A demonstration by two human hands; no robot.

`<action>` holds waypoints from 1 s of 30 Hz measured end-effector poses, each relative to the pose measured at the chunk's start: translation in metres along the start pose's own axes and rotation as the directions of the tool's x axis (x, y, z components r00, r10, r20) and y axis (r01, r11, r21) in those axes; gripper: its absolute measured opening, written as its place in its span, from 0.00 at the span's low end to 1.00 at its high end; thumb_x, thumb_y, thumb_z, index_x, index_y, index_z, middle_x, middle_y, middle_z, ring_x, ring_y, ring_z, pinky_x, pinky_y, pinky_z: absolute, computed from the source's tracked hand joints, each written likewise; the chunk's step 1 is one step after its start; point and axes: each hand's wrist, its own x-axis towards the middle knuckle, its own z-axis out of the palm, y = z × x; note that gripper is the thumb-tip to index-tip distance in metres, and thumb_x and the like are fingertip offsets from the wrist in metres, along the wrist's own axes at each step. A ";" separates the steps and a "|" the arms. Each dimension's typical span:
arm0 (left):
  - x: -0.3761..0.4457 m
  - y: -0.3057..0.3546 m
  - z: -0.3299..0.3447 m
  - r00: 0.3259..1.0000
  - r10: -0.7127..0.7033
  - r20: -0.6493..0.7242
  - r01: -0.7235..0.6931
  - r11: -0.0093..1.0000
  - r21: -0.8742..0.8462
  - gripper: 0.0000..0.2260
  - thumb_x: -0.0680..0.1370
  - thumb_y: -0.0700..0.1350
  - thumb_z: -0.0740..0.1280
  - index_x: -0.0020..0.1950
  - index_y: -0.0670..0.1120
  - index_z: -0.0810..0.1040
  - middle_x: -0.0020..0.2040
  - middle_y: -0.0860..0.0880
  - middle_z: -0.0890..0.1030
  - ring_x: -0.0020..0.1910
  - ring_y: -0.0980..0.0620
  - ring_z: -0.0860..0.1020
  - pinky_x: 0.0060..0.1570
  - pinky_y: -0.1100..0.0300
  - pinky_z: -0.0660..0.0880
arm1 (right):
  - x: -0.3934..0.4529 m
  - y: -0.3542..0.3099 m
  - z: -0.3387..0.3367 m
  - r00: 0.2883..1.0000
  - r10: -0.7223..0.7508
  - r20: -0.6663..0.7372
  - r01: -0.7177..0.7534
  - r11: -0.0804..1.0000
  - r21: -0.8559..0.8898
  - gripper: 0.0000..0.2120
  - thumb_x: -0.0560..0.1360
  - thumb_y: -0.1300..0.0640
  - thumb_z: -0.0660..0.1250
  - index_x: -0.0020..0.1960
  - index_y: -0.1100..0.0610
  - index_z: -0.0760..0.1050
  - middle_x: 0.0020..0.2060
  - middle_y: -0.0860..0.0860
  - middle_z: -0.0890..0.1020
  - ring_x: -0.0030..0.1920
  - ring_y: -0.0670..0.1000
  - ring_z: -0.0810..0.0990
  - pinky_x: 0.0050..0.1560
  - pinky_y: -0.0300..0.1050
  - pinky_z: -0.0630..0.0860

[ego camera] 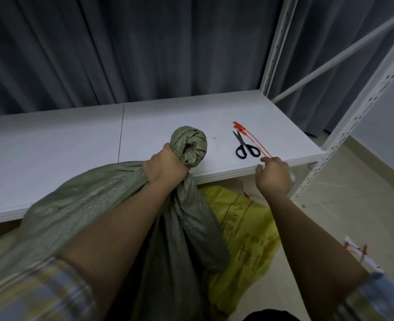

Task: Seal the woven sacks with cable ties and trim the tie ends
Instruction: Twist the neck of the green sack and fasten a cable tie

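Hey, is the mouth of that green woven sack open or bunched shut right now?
Bunched shut, not yet tied: the left hand grips the green woven sack at its twisted neck, and no cable tie circles it.

We read this as a storeroom or small packing room. White slotted-metal racking (344, 144) with punched uprights and a diagonal brace carries a white board shelf (75, 140). Grey curtains (122, 47) hang behind it. Pale tiled floor (325, 205) below. Woven sacks, green (94, 205) and yellow (244, 232), scissors (246, 145) and red cable ties (252, 137) suggest bagging work.
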 end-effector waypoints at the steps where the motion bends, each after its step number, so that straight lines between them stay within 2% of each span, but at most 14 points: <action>1: 0.003 0.001 0.004 1.000 -0.005 -0.001 0.005 1.000 0.004 0.20 0.70 0.56 0.67 0.58 0.48 0.71 0.54 0.47 0.79 0.53 0.43 0.77 0.53 0.53 0.69 | 0.005 0.005 0.004 1.000 -0.026 0.013 0.027 0.998 -0.061 0.16 0.78 0.60 0.58 0.64 0.61 0.73 0.60 0.60 0.76 0.60 0.61 0.70 0.54 0.50 0.69; 5: 0.011 0.004 0.013 1.000 0.008 -0.029 -0.007 0.999 0.053 0.18 0.71 0.53 0.68 0.58 0.48 0.71 0.54 0.47 0.79 0.55 0.43 0.76 0.55 0.53 0.66 | 0.024 0.018 0.017 0.993 -0.021 0.115 0.050 0.965 -0.258 0.17 0.75 0.64 0.59 0.64 0.63 0.69 0.60 0.60 0.72 0.60 0.61 0.68 0.55 0.52 0.68; 9: 0.015 0.003 0.018 0.998 0.003 -0.065 0.003 0.995 0.095 0.17 0.71 0.50 0.68 0.57 0.48 0.70 0.52 0.47 0.79 0.54 0.44 0.76 0.53 0.53 0.65 | 0.035 0.021 0.025 0.985 0.010 0.172 0.050 0.938 -0.344 0.16 0.76 0.65 0.57 0.64 0.63 0.67 0.60 0.61 0.71 0.60 0.61 0.69 0.56 0.54 0.69; 12: 0.018 0.003 0.022 0.997 -0.013 -0.077 0.021 0.994 0.104 0.18 0.71 0.50 0.69 0.57 0.48 0.70 0.52 0.47 0.79 0.54 0.44 0.76 0.54 0.53 0.64 | 0.041 0.021 0.032 0.980 0.021 0.197 0.054 0.930 -0.365 0.16 0.76 0.65 0.57 0.64 0.63 0.66 0.59 0.60 0.71 0.61 0.61 0.70 0.56 0.54 0.69; 16: 0.020 0.002 0.024 0.996 -0.008 -0.085 0.018 0.994 0.111 0.18 0.71 0.50 0.68 0.57 0.48 0.70 0.52 0.47 0.79 0.54 0.44 0.76 0.54 0.52 0.64 | 0.048 0.019 0.036 0.987 0.000 0.161 0.059 0.930 -0.362 0.16 0.76 0.67 0.57 0.64 0.64 0.67 0.59 0.61 0.72 0.61 0.61 0.70 0.58 0.54 0.69; 21: 0.020 -0.001 0.024 0.996 -0.007 -0.088 0.018 0.993 0.116 0.17 0.71 0.50 0.68 0.57 0.48 0.70 0.51 0.48 0.80 0.54 0.44 0.76 0.53 0.53 0.63 | 0.055 0.012 0.028 0.983 -0.011 0.184 0.075 0.937 -0.341 0.15 0.75 0.70 0.58 0.61 0.66 0.69 0.58 0.60 0.73 0.60 0.59 0.72 0.59 0.50 0.71; 24: 0.018 -0.003 0.021 0.997 -0.003 -0.081 0.012 0.994 0.106 0.17 0.71 0.50 0.68 0.57 0.48 0.70 0.51 0.47 0.80 0.54 0.44 0.76 0.54 0.52 0.63 | 0.055 0.007 0.021 0.983 -0.017 0.181 0.080 0.936 -0.344 0.14 0.74 0.71 0.59 0.60 0.65 0.70 0.58 0.60 0.72 0.60 0.58 0.71 0.57 0.48 0.71; 28: 0.012 -0.004 0.009 0.996 0.022 -0.092 -0.014 0.996 0.084 0.16 0.72 0.50 0.67 0.56 0.48 0.69 0.50 0.48 0.80 0.53 0.44 0.76 0.49 0.54 0.60 | 0.050 0.000 0.008 0.988 -0.041 0.148 0.091 0.933 -0.349 0.12 0.73 0.72 0.61 0.56 0.67 0.72 0.55 0.62 0.74 0.57 0.60 0.73 0.54 0.49 0.72; 30: 0.006 -0.005 -0.001 0.996 0.029 -0.082 -0.023 0.997 0.069 0.16 0.72 0.51 0.67 0.57 0.48 0.69 0.50 0.48 0.79 0.53 0.45 0.76 0.51 0.54 0.61 | 0.044 -0.005 0.000 0.990 -0.050 0.131 0.092 0.938 -0.335 0.12 0.73 0.72 0.61 0.55 0.67 0.73 0.55 0.62 0.74 0.56 0.61 0.73 0.52 0.50 0.73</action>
